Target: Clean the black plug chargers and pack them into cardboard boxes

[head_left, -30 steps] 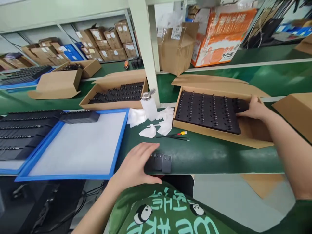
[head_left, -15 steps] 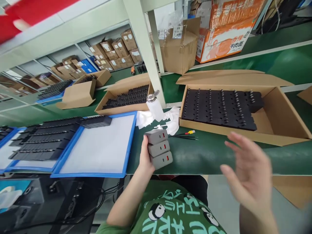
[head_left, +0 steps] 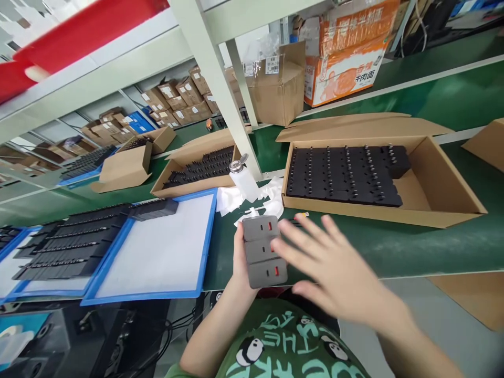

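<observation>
Three dark grey charger blocks [head_left: 258, 253] are lined up in a row in my left hand [head_left: 241, 262], their port faces turned up. Each face has a small dark slot and a red USB port. My left fingers wrap the far side and are partly hidden behind the blocks. Just right of the blocks hovers my right hand [head_left: 331, 268], fingers spread, with nothing in it. Its fingertips overlap the edge of the middle block in view; whether they touch it I cannot tell. Behind it lie thin cables, mostly covered, with a yellow plug [head_left: 302, 214].
To the right, an open carton [head_left: 444, 210] holds rows of black chargers. A blue-rimmed tray [head_left: 157, 252] lies left, beside another loaded with black units. A white pump bottle [head_left: 244, 181] stands on white wipes [head_left: 230, 199] near the shelf post [head_left: 220, 79].
My right hand has swung left from near the carton to the side of the blocks. The grey blocks now sit in a straighter row, closer to me.
</observation>
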`<state>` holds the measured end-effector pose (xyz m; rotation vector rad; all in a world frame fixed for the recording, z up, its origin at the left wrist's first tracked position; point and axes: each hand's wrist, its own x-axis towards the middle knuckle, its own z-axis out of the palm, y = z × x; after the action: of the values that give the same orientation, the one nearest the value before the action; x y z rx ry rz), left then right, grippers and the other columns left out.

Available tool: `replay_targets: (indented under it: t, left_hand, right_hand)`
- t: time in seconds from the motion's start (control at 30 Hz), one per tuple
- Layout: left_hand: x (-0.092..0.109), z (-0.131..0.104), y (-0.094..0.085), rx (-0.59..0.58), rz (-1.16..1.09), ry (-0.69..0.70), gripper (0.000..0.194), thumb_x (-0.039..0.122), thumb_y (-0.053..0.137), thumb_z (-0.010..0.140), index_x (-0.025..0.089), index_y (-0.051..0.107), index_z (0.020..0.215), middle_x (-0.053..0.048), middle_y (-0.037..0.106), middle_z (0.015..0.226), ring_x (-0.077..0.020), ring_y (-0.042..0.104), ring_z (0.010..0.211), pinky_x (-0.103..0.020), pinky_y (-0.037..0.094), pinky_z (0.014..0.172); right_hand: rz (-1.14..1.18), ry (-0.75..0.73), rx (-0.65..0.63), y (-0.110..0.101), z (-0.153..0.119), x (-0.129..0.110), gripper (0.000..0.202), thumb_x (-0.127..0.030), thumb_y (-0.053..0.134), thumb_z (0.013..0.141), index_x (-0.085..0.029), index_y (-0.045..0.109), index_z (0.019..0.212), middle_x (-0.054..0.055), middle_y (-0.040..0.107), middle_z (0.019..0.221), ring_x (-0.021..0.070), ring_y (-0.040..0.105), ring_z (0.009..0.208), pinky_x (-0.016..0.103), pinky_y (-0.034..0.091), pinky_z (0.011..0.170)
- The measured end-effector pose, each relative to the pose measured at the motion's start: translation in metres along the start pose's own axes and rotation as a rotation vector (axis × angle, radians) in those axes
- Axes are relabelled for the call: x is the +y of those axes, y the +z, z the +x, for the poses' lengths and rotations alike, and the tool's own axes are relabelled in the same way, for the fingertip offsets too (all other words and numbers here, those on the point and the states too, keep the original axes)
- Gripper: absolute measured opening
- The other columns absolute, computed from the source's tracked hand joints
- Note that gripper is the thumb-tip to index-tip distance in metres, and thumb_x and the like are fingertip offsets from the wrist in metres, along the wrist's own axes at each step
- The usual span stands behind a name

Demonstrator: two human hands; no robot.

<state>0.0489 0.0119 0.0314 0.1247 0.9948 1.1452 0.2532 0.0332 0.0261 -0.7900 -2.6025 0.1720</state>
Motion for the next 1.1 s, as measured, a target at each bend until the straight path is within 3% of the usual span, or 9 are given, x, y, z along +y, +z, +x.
replay_targets:
  t: [0.1,0.17,0.27,0.43,0.6,0.7,0.83,0.97,1.1]
  left_hand:
    - [0.001,0.0,0.007,0.063,0.059,0.044,0.07,0.08,0.073,0.065,0.017,0.071,0.095,-0.005,0.066,0.073,-0.0187,0.061,0.059,-0.031,0.05,0.054]
    - [-0.004,0.005,0.014,0.127,0.114,0.098,0.066,0.076,0.073,0.068,0.017,0.071,0.098,-0.006,0.07,0.079,-0.0197,0.064,0.065,-0.031,0.053,0.06]
    - [-0.019,0.017,0.025,0.18,0.222,0.208,0.053,0.065,0.072,0.075,0.018,0.071,0.099,-0.005,0.072,0.09,-0.0192,0.067,0.079,-0.029,0.054,0.072]
    - [-0.042,0.029,0.042,0.144,0.447,0.361,0.032,0.047,0.066,0.087,0.021,0.069,0.105,-0.005,0.072,0.105,-0.0225,0.066,0.101,-0.031,0.052,0.086]
    - [-0.044,0.028,0.045,-0.008,0.586,0.402,0.046,0.054,0.066,0.088,0.023,0.063,0.122,-0.007,0.067,0.126,-0.0276,0.059,0.123,-0.038,0.047,0.105]
    - [-0.038,0.033,0.033,-0.119,0.615,0.354,0.065,0.062,0.065,0.087,0.026,0.053,0.141,-0.011,0.06,0.139,-0.0317,0.056,0.132,-0.045,0.042,0.113]
    - [-0.024,0.038,0.005,-0.07,0.604,0.403,0.078,0.065,0.068,0.085,0.029,0.042,0.149,-0.013,0.058,0.141,-0.0338,0.056,0.133,-0.049,0.041,0.113]
    - [-0.01,0.034,-0.022,0.017,0.555,0.407,0.072,0.061,0.07,0.084,0.031,0.048,0.145,-0.012,0.067,0.124,-0.0333,0.065,0.119,-0.048,0.049,0.104]
    - [-0.002,0.032,-0.038,0.082,0.513,0.382,0.065,0.06,0.069,0.085,0.032,0.052,0.141,-0.009,0.072,0.111,-0.033,0.069,0.111,-0.049,0.053,0.1]
  right_hand:
    - [-0.184,0.297,0.053,-0.008,-0.031,0.031,0.053,-0.046,0.036,0.106,-0.008,0.066,0.128,0.018,0.068,0.131,0.0421,0.045,0.142,0.068,0.024,0.12]
    - [-0.218,0.354,0.124,-0.021,-0.033,0.029,0.064,-0.053,0.04,0.103,-0.002,0.057,0.138,0.023,0.057,0.144,0.0456,0.039,0.145,0.069,0.026,0.119]
    - [-0.159,0.194,0.084,-0.036,-0.007,0.002,0.098,-0.065,0.058,0.091,0.001,0.03,0.156,0.021,0.033,0.163,0.0422,0.033,0.149,0.061,0.033,0.12]
    - [-0.273,0.23,0.015,-0.02,0.035,-0.023,0.08,-0.027,0.067,0.085,0.005,0.037,0.151,0.025,0.053,0.147,0.0399,0.053,0.133,0.051,0.048,0.109]
    - [-0.361,0.305,0.094,-0.009,0.022,-0.012,0.074,-0.011,0.058,0.072,0.0,0.045,0.144,0.022,0.063,0.13,0.0371,0.059,0.119,0.048,0.051,0.1]
    - [-0.219,0.384,0.068,-0.026,0.004,0.029,0.085,-0.012,0.06,0.062,-0.007,0.042,0.145,0.019,0.057,0.136,0.0363,0.053,0.125,0.051,0.045,0.107]
    - [0.005,0.72,0.004,-0.065,-0.027,0.139,0.094,-0.025,0.07,0.063,-0.01,0.03,0.147,0.023,0.041,0.149,0.0383,0.039,0.141,0.053,0.034,0.119]
    - [0.145,0.921,-0.199,-0.081,-0.057,0.243,0.09,-0.031,0.076,0.058,-0.013,0.035,0.137,0.02,0.058,0.126,0.0352,0.061,0.113,0.048,0.055,0.093]
    - [0.303,0.962,-0.472,-0.069,-0.068,0.282,0.081,-0.026,0.08,0.064,-0.015,0.041,0.134,0.009,0.066,0.108,0.023,0.067,0.09,0.035,0.059,0.078]
